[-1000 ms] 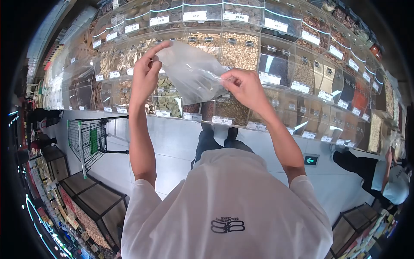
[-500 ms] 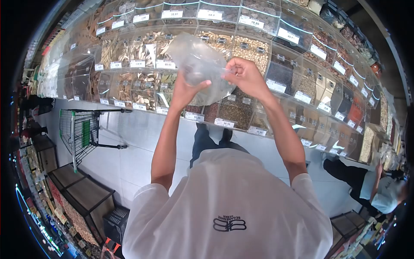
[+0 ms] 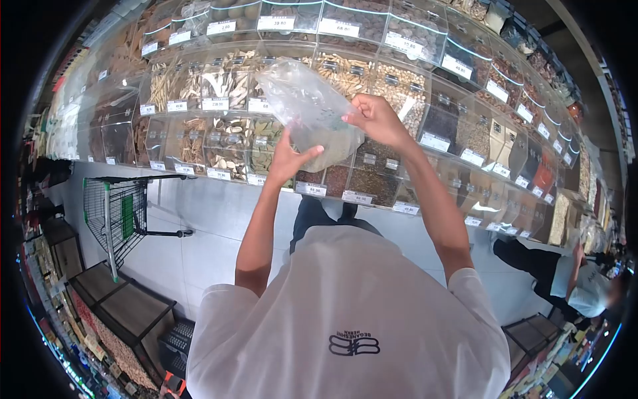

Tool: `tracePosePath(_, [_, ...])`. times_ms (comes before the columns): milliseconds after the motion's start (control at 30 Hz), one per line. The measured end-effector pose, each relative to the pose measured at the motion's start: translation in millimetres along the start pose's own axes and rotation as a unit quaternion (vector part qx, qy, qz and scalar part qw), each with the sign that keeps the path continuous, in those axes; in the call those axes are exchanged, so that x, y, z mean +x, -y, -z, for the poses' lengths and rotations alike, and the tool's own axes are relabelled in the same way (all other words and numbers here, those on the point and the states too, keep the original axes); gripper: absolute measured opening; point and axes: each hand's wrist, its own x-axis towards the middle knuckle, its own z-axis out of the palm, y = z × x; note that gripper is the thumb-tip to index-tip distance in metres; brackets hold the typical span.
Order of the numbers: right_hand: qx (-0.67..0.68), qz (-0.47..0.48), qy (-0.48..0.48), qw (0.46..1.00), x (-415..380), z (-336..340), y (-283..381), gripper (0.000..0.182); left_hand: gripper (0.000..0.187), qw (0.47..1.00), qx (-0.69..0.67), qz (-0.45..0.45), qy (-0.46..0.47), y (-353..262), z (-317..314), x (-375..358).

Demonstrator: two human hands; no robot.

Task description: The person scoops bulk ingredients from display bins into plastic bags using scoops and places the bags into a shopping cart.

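Observation:
A clear plastic bag [image 3: 302, 93] hangs between my two hands, over the front of a tiered rack of bins. Its lower part looks cloudy and rounded; whether anything lies inside I cannot make out. My left hand [image 3: 292, 159] cups the bag from its lower left, thumb lying across the plastic. On the other side, my right hand [image 3: 377, 118] pinches the bag's edge between thumb and fingers. Behind the bag are clear bins of dried goods, among them pale round pieces [image 3: 399, 90] and green leaves [image 3: 264, 143].
Price labels [image 3: 339, 27] line the clear bin fronts. A wire shopping cart [image 3: 119, 216] stands on the floor to the left, near low crates [image 3: 119, 299]. Another person [image 3: 585, 282] stands at the rack on the far right.
The bag has spread out and leans further to the upper left, its top more opened out. My left hand is slightly lower. The bins and cart have shifted a little in view.

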Motion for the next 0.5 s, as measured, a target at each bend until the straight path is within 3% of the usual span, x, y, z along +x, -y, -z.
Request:
tracePosePath(33, [-0.037,-0.011,-0.021,0.999,1.2,-2.7,5.9,0.019,0.037,0.999,0.001,-0.004,0.048,4.1,-1.0,-4.9])
tracePosePath(133, [-0.121,-0.023,-0.092,0.988,9.1,-5.4,15.2,0.018,0.033,0.978,-0.042,0.190,0.080,22.9,30.1,17.2])
tracePosePath(167, [-0.131,-0.017,-0.122,0.984,7.7,4.7,9.6,0.021,0.028,0.981,0.009,0.175,0.079,22.9,41.9,24.2])
tracePosePath(267, [-0.137,-0.029,-0.167,0.976,3.6,19.9,8.8,0.022,0.025,0.972,-0.157,0.177,0.001,26.0,58.6,37.9])
tracePosePath(300, [-0.116,-0.012,-0.166,0.979,0.1,18.1,6.0,0.022,0.030,0.976,-0.136,0.173,-0.001,26.7,67.3,44.5])
tracePosePath(400, [-0.126,0.024,-0.115,0.985,-4.1,4.5,-13.0,0.023,0.036,0.998,-0.045,0.036,0.038,20.2,58.1,46.8])
tracePosePath(467, [-0.171,0.009,-0.036,0.985,-6.1,-4.4,-45.8,0.024,0.040,0.985,0.041,0.036,0.163,40.2,60.7,46.8])
tracePosePath(500, [-0.161,-0.071,0.006,0.984,-3.6,-12.4,-52.7,0.023,0.039,0.973,0.068,0.053,0.213,40.4,62.4,45.6])
